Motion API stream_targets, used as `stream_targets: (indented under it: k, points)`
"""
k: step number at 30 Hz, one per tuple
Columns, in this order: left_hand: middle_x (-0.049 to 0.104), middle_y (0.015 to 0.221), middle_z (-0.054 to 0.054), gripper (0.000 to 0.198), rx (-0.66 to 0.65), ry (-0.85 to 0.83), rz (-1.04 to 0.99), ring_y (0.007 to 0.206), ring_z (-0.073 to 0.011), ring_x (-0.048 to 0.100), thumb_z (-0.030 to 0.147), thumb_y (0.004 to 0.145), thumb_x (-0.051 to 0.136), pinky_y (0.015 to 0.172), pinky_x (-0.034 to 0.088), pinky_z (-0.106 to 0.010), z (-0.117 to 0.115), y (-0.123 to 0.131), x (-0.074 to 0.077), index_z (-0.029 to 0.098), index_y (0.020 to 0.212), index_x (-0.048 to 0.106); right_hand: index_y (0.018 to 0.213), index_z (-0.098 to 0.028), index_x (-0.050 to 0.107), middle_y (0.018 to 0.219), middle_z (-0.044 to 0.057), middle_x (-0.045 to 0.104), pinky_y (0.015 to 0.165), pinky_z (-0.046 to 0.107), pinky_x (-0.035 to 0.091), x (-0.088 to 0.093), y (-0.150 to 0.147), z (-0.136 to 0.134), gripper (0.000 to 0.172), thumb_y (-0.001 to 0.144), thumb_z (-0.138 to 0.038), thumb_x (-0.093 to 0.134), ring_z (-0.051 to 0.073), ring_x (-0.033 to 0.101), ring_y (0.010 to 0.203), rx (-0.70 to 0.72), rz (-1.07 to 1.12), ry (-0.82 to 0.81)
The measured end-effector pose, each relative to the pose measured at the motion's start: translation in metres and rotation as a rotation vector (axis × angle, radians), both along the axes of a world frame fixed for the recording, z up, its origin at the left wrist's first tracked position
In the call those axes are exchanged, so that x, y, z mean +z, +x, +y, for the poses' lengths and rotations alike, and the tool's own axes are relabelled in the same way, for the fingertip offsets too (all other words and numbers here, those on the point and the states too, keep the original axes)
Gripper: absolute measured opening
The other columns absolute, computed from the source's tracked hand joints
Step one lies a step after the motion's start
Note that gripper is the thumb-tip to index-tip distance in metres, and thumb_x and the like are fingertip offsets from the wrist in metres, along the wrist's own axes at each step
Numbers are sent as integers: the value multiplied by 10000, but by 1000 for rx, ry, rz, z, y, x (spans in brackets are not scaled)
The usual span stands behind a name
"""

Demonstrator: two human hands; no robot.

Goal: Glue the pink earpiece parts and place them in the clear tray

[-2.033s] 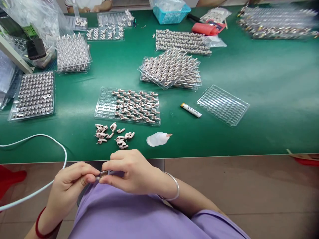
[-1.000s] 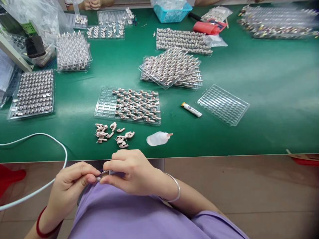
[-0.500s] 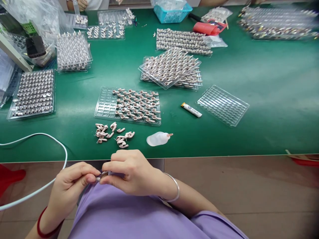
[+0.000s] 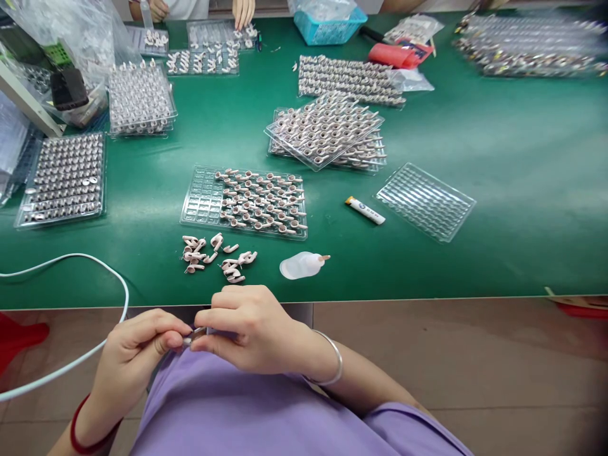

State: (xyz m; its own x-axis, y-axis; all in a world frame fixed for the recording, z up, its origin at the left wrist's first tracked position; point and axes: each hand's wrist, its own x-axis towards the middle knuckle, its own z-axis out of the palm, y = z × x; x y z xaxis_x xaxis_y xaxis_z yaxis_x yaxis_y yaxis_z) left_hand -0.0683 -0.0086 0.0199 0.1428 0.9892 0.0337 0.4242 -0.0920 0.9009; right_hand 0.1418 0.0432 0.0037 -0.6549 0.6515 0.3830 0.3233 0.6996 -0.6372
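Pinching a small part (image 4: pixel 198 332) in narrow grips, left hand (image 4: pixel 135 345) and right hand (image 4: pixel 251 329) meet just off the near edge of the bench (image 4: pixel 380 266). Should either pinch loosen, it could slip floorward, having no bench beneath.

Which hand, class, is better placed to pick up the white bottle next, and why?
Probably the right hand: it is nearer the white bottle, with the left hand farther off. Both hands pinch a small part, so the right would need freeing first.
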Motion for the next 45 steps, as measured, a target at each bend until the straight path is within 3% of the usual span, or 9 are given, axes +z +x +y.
stream_targets:
  k: [16,27,32,36,39,42,45]
  points:
    - [727,716,0,119,-5,10,-11,632,-116,665,201,843,656,585,520,-147,0,-1,-1,241,808,762,778,-199,670,592,-34,549,516,241,291,0,0,0,276,935,-396,557,97,436,538,-17,20,93]
    - [747,762,35,127,61,29,-21,646,-96,674,200,834,669,605,527,-117,-3,4,-1,287,817,759,749,-189,640,574,-34,524,519,247,304,1,-2,1,295,949,-379,535,96,423,522,-16,48,180]
    - [744,786,31,95,138,29,-51,618,-100,672,246,838,683,597,542,-141,-7,1,-7,293,845,765,850,-175,669,635,-11,588,549,228,367,-4,0,1,270,917,-427,600,101,488,561,-64,147,81]
    - [739,795,39,95,160,35,-79,628,-96,673,258,843,687,605,543,-141,-8,1,-11,310,867,763,903,-161,666,661,-9,597,546,195,404,-4,-2,-2,288,874,-448,655,86,519,566,-57,268,-140]
    - [738,804,49,114,146,77,-63,699,-95,682,243,842,692,650,538,-128,-7,4,-11,325,882,759,855,-164,666,649,-15,603,545,174,418,-5,-10,-6,170,896,-327,640,74,520,560,-2,373,-294]
    - [734,811,49,131,139,102,-72,689,-95,680,241,847,688,644,541,-141,-8,4,-11,328,917,756,787,-171,633,647,-18,586,564,179,431,-8,-15,-6,115,887,-179,577,78,514,570,-42,424,-321]
    - [726,810,45,137,163,106,-99,656,-95,674,240,855,681,625,545,-158,-10,3,-12,326,931,756,934,-185,612,784,7,603,666,223,481,-8,-10,-2,95,854,-158,568,112,561,697,-120,325,-315]
